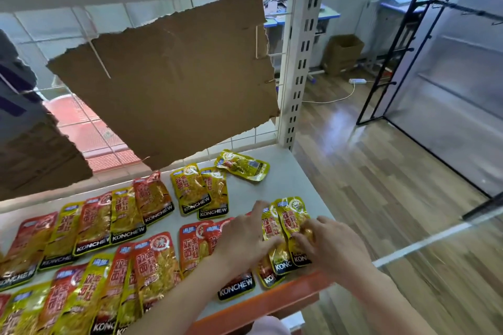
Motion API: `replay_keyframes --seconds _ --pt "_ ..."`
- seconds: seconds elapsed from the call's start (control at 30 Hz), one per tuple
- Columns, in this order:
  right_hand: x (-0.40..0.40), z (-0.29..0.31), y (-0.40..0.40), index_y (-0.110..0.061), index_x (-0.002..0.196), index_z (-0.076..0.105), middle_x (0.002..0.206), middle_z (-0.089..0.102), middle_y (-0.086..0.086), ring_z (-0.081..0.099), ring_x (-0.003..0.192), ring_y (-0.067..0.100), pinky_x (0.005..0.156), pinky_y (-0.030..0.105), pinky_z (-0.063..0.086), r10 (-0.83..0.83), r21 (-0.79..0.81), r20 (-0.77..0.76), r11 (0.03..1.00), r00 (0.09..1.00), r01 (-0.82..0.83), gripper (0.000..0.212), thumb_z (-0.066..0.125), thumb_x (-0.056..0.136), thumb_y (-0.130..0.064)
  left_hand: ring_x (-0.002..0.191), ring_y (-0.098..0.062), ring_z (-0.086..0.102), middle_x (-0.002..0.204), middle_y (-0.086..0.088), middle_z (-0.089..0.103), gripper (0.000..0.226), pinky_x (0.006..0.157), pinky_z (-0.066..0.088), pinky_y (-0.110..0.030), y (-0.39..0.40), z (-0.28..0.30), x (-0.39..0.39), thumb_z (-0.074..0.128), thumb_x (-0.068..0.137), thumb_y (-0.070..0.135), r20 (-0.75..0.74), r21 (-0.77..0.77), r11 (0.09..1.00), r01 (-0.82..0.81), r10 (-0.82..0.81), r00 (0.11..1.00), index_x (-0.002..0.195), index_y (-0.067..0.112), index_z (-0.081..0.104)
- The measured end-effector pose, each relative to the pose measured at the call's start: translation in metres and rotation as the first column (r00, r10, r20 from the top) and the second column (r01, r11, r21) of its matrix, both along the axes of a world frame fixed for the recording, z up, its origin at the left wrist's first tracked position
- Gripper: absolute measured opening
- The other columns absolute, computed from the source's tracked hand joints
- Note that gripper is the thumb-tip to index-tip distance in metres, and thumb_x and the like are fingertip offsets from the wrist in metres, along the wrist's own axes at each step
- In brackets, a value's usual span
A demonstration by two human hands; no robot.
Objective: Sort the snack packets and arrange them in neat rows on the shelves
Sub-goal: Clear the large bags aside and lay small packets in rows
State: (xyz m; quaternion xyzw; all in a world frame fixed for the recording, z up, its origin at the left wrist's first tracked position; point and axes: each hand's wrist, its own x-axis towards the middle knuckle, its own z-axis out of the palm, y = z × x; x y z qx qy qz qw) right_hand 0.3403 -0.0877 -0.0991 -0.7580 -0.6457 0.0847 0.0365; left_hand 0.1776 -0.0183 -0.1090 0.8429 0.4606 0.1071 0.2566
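Note:
Several red and yellow KONCHEW snack packets lie in overlapping rows on the white shelf (275,171). At the shelf's front right corner, two yellow packets (292,221) overlap each other. My left hand (245,238) lies with straight fingers on the left yellow packet and the red packets (196,245) beside it. My right hand (330,243) has its fingers curled on the right yellow packet's lower edge, pinching it. One yellow packet (242,165) lies alone and askew at the back right.
A torn cardboard sheet (168,81) hangs on the wire grid behind the shelf. The white slotted upright (302,62) stands at the back right corner. An orange lip (258,304) edges the shelf front. Wooden floor, a cardboard box (343,53) and a black rack (392,62) lie to the right.

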Motion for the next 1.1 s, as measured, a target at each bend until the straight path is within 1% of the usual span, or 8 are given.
replay_keyframes --seconds 0.1,0.17,0.43,0.57,0.7,0.77,0.9,1.1 --pt "0.004 0.001 0.029 -0.029 0.114 0.059 0.106 0.058 -0.003 0.057 0.103 0.019 0.079 0.030 0.043 -0.008 0.072 -0.095 0.997 0.995 0.015 0.031 0.041 0.095 -0.044 0.071 -0.009 0.056 0.073 0.008 0.057 0.033 0.063 0.043 -0.025 0.017 0.003 -0.006 0.058 0.088 0.041 0.072 0.057 0.995 -0.078 0.074 0.995 0.115 0.023 0.054" --pt "0.005 -0.001 0.056 -0.026 0.115 0.060 0.110 0.057 -0.002 0.056 0.106 0.020 0.079 0.030 0.043 0.012 0.099 -0.177 0.995 0.984 0.006 0.028 0.046 0.095 -0.037 0.091 -0.013 0.056 0.092 0.003 0.058 0.026 0.073 0.043 -0.025 0.037 0.002 -0.013 0.055 0.090 0.034 0.080 0.122 0.983 -0.135 0.126 0.989 0.110 0.019 0.058" --pt "-0.022 -0.012 0.152 -0.014 0.132 0.048 0.135 0.047 0.006 0.040 0.126 0.024 0.096 0.032 0.037 0.187 0.146 -0.200 0.976 0.962 -0.159 0.043 0.050 0.094 -0.034 0.140 -0.022 0.016 0.154 -0.003 0.019 0.062 0.114 0.016 -0.038 0.064 -0.017 -0.035 0.044 0.091 0.044 -0.292 0.200 0.962 -0.187 0.240 0.926 0.143 0.016 0.027" --pt "-0.030 -0.020 0.162 -0.020 0.131 0.048 0.132 0.052 0.003 0.042 0.121 0.026 0.092 0.036 0.040 0.266 0.083 0.003 0.961 0.964 -0.265 0.051 0.050 0.090 -0.049 0.143 -0.016 0.009 0.156 0.009 0.013 0.060 0.115 0.007 -0.039 0.054 -0.020 -0.043 0.039 0.092 0.050 -0.262 0.194 0.962 -0.190 0.238 0.935 0.146 0.027 0.024" --pt "-0.045 -0.009 0.161 -0.011 0.116 0.055 0.112 0.063 0.011 0.054 0.109 0.028 0.079 0.034 0.043 0.306 0.050 0.148 0.947 0.940 -0.316 0.038 0.041 0.094 -0.039 0.144 -0.017 0.005 0.158 0.009 0.004 0.058 0.116 0.002 -0.040 0.044 -0.023 -0.052 0.030 0.096 0.051 -0.271 0.177 0.966 -0.187 0.231 0.934 0.148 0.028 0.018" --pt "-0.045 -0.001 0.154 -0.008 0.110 0.055 0.101 0.066 0.015 0.061 0.095 0.033 0.067 0.033 0.040 0.257 0.115 0.048 0.959 0.965 -0.261 0.032 0.039 0.096 -0.032 0.143 -0.018 0.005 0.157 0.008 0.004 0.056 0.116 0.002 -0.040 0.039 -0.023 -0.053 0.028 0.097 0.047 -0.245 0.162 0.967 -0.195 0.231 0.942 0.148 0.027 0.018" --pt "-0.028 -0.006 0.143 -0.007 0.112 0.054 0.090 0.065 0.017 0.061 0.077 0.031 0.060 0.034 0.045 0.073 0.094 -0.495 0.995 0.866 -0.030 0.023 0.052 0.090 -0.016 0.142 -0.014 0.011 0.153 0.010 0.021 0.047 0.116 0.005 -0.030 0.031 -0.020 -0.063 0.037 0.097 0.038 -0.018 0.110 0.952 -0.286 0.290 0.957 0.143 0.026 0.031" --pt "-0.019 -0.020 0.122 -0.013 0.120 0.046 0.118 0.049 0.006 0.047 0.111 0.023 0.085 0.031 0.038 0.125 0.059 -0.183 0.992 0.975 -0.116 0.038 0.057 0.089 -0.033 0.132 -0.005 0.031 0.137 0.011 0.041 0.034 0.110 0.025 -0.021 0.002 -0.016 -0.087 0.050 0.094 0.030 0.098 0.147 0.932 -0.332 0.321 0.942 0.127 0.022 0.053"
